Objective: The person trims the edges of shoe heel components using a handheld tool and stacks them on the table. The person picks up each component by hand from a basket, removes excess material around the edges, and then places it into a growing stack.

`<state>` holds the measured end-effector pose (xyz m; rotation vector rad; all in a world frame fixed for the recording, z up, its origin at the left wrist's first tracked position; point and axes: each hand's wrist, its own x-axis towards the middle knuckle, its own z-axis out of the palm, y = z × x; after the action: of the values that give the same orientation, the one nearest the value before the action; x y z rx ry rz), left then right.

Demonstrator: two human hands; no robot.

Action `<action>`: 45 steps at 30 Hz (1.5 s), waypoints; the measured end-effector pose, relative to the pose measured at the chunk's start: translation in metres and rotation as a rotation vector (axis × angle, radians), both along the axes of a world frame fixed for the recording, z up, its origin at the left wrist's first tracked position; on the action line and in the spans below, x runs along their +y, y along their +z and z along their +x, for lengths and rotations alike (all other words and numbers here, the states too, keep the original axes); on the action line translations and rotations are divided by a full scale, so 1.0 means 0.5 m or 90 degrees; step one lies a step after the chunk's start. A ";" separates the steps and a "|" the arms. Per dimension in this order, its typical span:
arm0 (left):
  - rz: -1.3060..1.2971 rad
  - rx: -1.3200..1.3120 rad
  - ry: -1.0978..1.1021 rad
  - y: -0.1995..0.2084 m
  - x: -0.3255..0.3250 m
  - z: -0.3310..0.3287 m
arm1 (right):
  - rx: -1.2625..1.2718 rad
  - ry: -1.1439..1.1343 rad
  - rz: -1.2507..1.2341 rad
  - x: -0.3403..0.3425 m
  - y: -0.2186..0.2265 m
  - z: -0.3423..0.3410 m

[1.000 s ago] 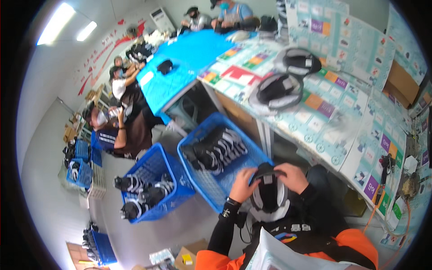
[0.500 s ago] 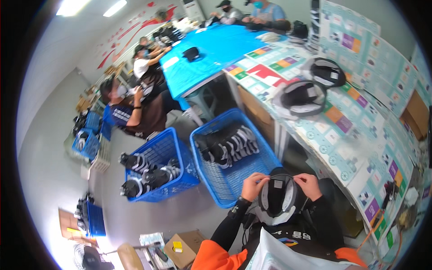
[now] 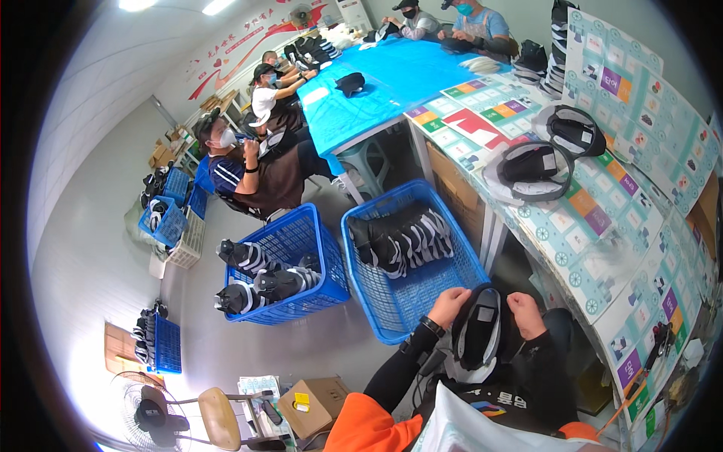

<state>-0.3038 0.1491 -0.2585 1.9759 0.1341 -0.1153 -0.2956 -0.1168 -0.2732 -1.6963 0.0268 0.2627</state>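
I hold a black and white cap (image 3: 479, 331) in my lap, its inside facing up. My left hand (image 3: 447, 306) grips its left rim and my right hand (image 3: 523, 313) grips its right rim. Both hands are closed on the cap. A dark watch sits on my left wrist. Just ahead of my hands stands a blue plastic basket (image 3: 392, 303) holding several black and white caps (image 3: 403, 239) in a row.
A second blue basket (image 3: 301, 248) with caps stands to the left. A table with a patterned cover (image 3: 602, 218) on my right carries two caps (image 3: 538, 166). Seated people work along a blue table (image 3: 376, 83). A cardboard box (image 3: 312, 403), a chair and a fan sit at lower left.
My view has swung left and down, so the baskets and the seated people shifted right. My hands still grip the cap and have spread slightly along its rim.
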 end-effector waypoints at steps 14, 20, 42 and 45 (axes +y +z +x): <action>-0.446 0.205 -0.219 0.107 0.014 -0.033 | -0.443 0.133 -0.329 0.057 0.290 -0.063; -0.270 -0.072 -0.273 0.209 0.100 -0.077 | -0.441 -0.212 -0.366 -0.036 0.304 -0.051; -0.102 -0.642 -0.209 0.633 -0.330 0.169 | -0.214 -0.535 -0.806 -0.707 0.286 -0.298; 0.016 -0.701 -0.188 0.658 -0.398 0.194 | -0.002 -0.583 -0.948 -0.840 0.190 -0.357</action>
<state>-0.2069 -0.0501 0.0705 1.8152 -0.8645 0.7785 -0.4742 -0.5365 -0.1781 -2.8755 1.2206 -0.6275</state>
